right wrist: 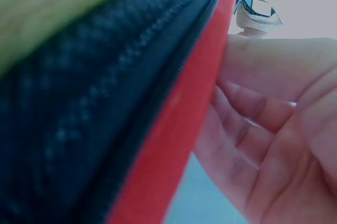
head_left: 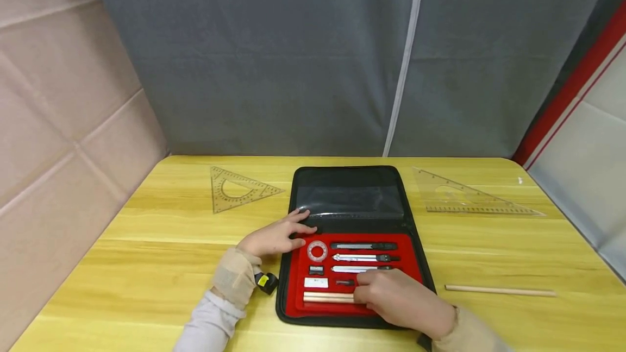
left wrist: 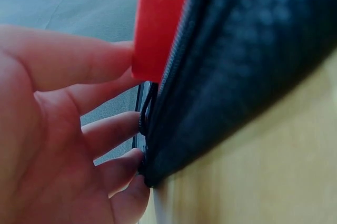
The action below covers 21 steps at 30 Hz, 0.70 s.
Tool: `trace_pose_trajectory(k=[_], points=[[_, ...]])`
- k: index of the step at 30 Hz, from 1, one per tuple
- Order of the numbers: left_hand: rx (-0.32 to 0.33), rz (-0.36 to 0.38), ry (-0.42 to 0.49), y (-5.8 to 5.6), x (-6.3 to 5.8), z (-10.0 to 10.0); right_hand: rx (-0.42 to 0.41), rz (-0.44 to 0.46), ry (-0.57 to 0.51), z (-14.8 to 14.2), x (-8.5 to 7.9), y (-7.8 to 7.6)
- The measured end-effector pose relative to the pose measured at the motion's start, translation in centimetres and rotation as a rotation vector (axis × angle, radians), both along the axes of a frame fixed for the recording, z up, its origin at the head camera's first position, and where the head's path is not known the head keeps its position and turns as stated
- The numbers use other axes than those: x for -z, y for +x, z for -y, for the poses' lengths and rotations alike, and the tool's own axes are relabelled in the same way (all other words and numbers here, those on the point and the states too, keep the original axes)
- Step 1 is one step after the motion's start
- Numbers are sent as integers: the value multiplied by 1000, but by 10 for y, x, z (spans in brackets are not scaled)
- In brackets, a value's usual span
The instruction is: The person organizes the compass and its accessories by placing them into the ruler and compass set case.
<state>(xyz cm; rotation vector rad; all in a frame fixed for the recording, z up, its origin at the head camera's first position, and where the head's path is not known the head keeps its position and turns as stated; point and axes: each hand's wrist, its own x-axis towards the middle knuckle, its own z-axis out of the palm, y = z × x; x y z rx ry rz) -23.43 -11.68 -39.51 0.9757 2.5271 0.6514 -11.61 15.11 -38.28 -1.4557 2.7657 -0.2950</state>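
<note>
A black zip case [head_left: 349, 225] lies unfolded on the table, its red tray [head_left: 362, 308] towards me. My left hand [head_left: 274, 238] rests at the case's left edge near the fold, fingers spread; in the left wrist view its fingertips touch the rim. Bent fingers of my right hand [head_left: 393, 297] are at the tray's lower right, over the right part of the wooden pencils [head_left: 327, 297]. Whether they pinch a pencil, I cannot tell. Also in the tray are a round protractor [head_left: 317, 251], a sharpener [head_left: 315, 270], a white eraser [head_left: 315, 282], a cutter knife [head_left: 364, 246] and two compasses [head_left: 354, 258].
A clear set square [head_left: 235, 208] lies left of the case, and a longer one [head_left: 479, 210] on the right. Another wooden pencil [head_left: 499, 290] lies at the right. A grey curtain [head_left: 274, 69] hangs behind the table [head_left: 146, 265].
</note>
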Motion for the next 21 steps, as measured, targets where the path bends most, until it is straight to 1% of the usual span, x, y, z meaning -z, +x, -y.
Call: trace_pose_trajectory(k=[7,9,15,18,21], points=[[7,-7,-7,1,-2,-1,17,31,-4,-4,-3,-1],[9,-8,-6,1,-3,-1,40,40,-17,-5,-3,-1],[0,-9,-5,1,-3,-2,138,137,-39,-2,-3,-1],[-1,-13,-10,1,-1,-2,136,139,-32,-2,-2,-1],[-2,-10,-9,1,1,-1,109,106,-11,-3,-1,-1]])
